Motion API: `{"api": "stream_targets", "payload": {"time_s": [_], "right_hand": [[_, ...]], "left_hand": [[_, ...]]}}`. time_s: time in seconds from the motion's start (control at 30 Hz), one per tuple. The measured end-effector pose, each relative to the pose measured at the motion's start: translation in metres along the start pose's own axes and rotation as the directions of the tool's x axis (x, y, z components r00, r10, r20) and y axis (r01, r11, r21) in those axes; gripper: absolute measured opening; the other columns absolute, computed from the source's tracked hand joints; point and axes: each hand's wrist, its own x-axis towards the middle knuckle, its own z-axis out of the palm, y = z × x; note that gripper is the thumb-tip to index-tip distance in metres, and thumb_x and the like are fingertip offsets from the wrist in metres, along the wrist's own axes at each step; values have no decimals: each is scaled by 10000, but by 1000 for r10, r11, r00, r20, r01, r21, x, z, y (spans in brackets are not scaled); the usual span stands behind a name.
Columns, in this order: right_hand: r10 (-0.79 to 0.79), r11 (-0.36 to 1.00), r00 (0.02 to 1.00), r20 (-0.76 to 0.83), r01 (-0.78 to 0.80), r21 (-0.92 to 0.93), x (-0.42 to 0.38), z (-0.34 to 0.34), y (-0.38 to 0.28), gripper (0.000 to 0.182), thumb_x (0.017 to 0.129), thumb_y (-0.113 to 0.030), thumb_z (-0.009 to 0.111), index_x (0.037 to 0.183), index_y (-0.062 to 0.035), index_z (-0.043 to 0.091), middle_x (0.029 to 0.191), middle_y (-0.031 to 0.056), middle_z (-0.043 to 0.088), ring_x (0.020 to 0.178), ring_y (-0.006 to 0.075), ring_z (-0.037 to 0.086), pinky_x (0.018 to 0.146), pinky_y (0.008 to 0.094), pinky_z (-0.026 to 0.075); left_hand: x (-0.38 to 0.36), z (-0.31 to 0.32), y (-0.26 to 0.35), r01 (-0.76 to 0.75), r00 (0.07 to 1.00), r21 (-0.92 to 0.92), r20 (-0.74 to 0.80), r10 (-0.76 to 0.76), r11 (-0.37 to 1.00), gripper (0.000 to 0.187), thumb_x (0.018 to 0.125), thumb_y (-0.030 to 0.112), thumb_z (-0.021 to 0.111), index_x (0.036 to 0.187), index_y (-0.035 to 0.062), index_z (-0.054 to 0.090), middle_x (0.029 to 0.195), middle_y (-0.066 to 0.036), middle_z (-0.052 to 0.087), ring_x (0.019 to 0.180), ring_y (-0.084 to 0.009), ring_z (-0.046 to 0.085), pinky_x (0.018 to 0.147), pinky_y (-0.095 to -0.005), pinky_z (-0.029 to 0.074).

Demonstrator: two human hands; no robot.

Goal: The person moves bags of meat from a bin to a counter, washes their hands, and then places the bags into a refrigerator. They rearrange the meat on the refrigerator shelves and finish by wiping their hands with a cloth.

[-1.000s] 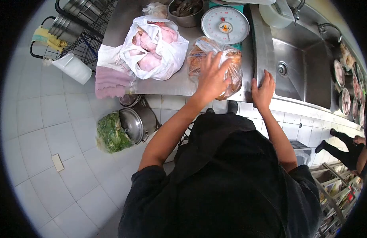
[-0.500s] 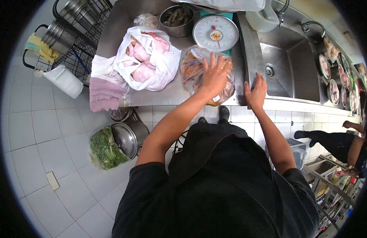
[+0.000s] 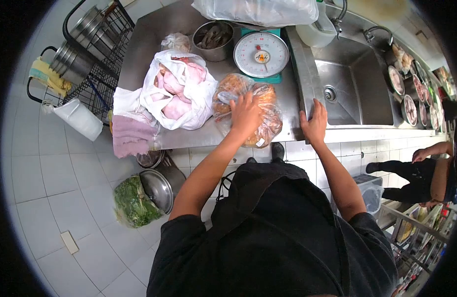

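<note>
My left hand [image 3: 246,116] lies on top of a clear plastic bag [image 3: 270,111] of orange-brown food, whose kind I cannot make out. Its fingers are somewhat apart and rest on the film. At the sink's front left corner, my right hand [image 3: 315,124] leans on the steel rim with fingers stretched out and nothing in them. Left of the clear bag stands an open white plastic bag [image 3: 204,106] of pale pink, skinned-looking meat pieces. Just behind the clear bag is a dial scale [image 3: 261,55] with a green body.
A steel pot [image 3: 213,52] with dark contents and a large plastic bag [image 3: 263,12] sit at the back. To the right is a steel sink [image 3: 354,94] with bowls of meat [image 3: 409,110] beyond it. A folded pink towel [image 3: 132,134] hangs over the counter edge. Another person [image 3: 426,171] stands at right.
My left hand has slid a little left and nearer on the clear bag, its fingers less spread. My right hand stays on the rim. The camera view has shifted slightly.
</note>
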Motion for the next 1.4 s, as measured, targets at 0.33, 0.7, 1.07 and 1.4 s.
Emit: {"api": "stream_targets", "payload": {"time_s": [0.33,0.7,1.07,1.4], "right_hand": [[-15,999,1000,3,15,41,-3,-4,0,633,769,-194,669,1301,27,406,1244,250,467,1157,414,436,1005,471,337],[-1,996,1000,-26,4,90,-5,-5,2,580,748,-161,685,1252,4,449,1237,229,485,1150,402,454,988,465,353],[169,967,985,-31,-160,198,6,-10,19,421,808,-161,642,1174,8,524,1157,222,541,1091,391,488,961,446,373],[237,874,971,22,-223,431,93,-39,63,414,858,-208,660,1200,4,561,1143,169,604,980,271,583,801,368,481]], "left_hand": [[-10,6,-16,-37,993,-51,-111,31,998,612,754,298,705,1302,112,508,1346,-150,425,1234,-336,404,1006,-617,267],[-4,-88,-1,-175,918,-248,-392,67,953,493,779,350,722,1168,64,620,1373,-183,424,1270,-364,395,1050,-516,289],[31,-262,8,-320,720,-219,-689,87,922,390,794,165,736,1129,2,621,1206,-178,581,1133,-293,554,974,-376,413],[100,-305,43,-298,789,-474,-611,-65,829,434,799,161,744,1160,-33,601,1085,-130,643,999,-191,603,878,-319,463]]}}
